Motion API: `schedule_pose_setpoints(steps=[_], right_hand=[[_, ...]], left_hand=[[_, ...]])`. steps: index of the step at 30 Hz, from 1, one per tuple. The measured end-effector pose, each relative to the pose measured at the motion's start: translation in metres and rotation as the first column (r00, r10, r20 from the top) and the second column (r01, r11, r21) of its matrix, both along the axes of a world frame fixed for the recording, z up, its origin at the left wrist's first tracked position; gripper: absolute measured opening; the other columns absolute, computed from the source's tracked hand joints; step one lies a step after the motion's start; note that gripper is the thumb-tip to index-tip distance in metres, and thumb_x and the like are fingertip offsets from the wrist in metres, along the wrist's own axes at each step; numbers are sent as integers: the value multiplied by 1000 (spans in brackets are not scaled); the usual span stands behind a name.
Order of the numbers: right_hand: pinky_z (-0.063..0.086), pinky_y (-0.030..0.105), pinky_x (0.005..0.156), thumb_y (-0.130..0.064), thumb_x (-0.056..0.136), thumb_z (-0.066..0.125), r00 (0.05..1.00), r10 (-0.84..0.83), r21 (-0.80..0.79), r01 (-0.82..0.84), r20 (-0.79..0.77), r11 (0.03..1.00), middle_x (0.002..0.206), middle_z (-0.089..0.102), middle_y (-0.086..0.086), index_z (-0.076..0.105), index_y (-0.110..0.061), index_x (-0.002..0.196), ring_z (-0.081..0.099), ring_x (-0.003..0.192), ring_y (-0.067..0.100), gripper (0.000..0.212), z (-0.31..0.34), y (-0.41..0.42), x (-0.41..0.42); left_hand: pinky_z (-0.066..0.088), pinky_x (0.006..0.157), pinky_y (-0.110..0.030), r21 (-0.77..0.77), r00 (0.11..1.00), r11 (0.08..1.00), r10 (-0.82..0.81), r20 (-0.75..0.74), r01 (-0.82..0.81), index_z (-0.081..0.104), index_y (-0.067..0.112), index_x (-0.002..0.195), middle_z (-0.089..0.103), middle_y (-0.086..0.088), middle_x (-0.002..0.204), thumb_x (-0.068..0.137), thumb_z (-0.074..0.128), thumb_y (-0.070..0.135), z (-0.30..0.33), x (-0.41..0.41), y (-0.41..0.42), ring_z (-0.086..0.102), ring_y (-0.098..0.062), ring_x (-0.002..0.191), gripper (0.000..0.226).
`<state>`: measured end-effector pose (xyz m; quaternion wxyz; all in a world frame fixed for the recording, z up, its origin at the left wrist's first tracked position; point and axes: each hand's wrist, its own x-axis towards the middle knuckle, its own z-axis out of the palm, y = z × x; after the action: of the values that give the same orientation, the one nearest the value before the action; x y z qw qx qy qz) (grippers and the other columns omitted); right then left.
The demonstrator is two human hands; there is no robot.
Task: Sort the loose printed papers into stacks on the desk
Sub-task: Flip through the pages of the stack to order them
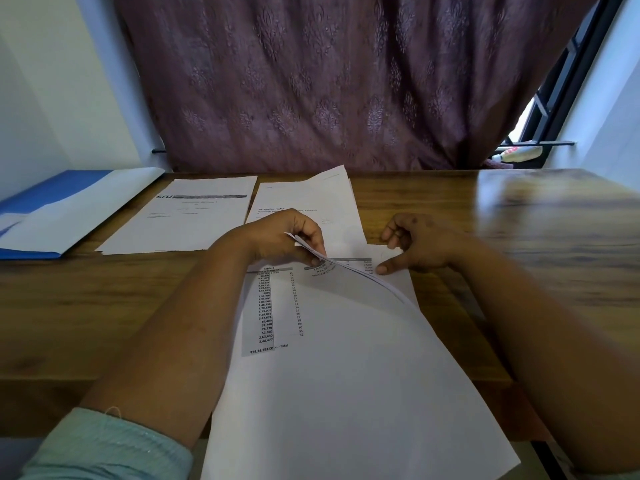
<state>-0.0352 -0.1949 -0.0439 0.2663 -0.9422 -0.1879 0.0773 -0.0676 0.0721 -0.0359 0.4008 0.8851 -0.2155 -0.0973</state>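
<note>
I count three paper groups on the table (519,216): two stacks at the far edge, the left stack (180,220) with a dark header bar, the middle stack (311,202) just beside it, and a near pile (346,375) under both hands. Left hand (289,239) has its grip pinching lifted sheets (360,275) by their far edge. Right hand (415,244) is relaxed, thumb pressing the pile. One blue-white folder (62,213) far left, contents hidden.
</note>
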Motion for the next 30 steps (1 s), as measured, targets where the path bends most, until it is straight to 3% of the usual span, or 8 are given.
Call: schedule_pose_setpoints(steps=[4,8,17,22,26,30], right_hand=[[43,18,70,-42,66,85,999,11,-54,-9,42,998,101,60,-7,60,-25,105,54,91,10,50,2,2,-3],[38,15,63,-43,68,84,997,29,-96,-22,72,995,99,59,-10,61,-26,105,53,88,6,46,5,4,-4],[45,22,69,-36,72,83,997,72,-69,-70,15,995,90,66,-9,62,-28,102,61,86,10,38,5,5,-7],[51,30,82,-30,75,82,993,117,-47,-118,-32,992,84,69,-6,65,-29,99,64,86,14,29,4,4,-9],[45,21,71,-42,72,81,994,91,-116,-83,61,990,93,60,-8,63,-26,101,56,89,13,37,3,0,-6],[46,23,76,-45,70,82,996,60,-120,-52,64,991,97,56,-8,62,-25,102,55,93,15,44,1,-3,-5]], left_hand=[[52,69,-19,-7,1000,1000,-4,-5,4,76,21,78,73,6,79,81,75,-3,0,0,0,69,-9,74,23],[52,67,-17,-10,1000,1000,-3,-10,3,76,18,79,73,8,78,81,75,-4,0,-1,0,68,-6,73,21],[53,72,-23,-14,1000,1000,4,-14,-4,77,21,78,74,7,81,80,76,-2,-1,-1,1,70,-9,77,23],[58,84,-35,-23,1000,1000,7,-10,-7,77,23,77,74,-1,86,79,77,-1,-1,-1,1,70,-20,85,24],[56,76,-27,-7,1000,1000,-2,-6,2,77,21,79,75,1,85,80,76,-1,0,-1,1,70,-15,81,22],[54,72,-22,-10,1000,1000,0,-11,0,77,21,78,74,2,83,80,75,-2,-1,-1,1,70,-13,79,23]])
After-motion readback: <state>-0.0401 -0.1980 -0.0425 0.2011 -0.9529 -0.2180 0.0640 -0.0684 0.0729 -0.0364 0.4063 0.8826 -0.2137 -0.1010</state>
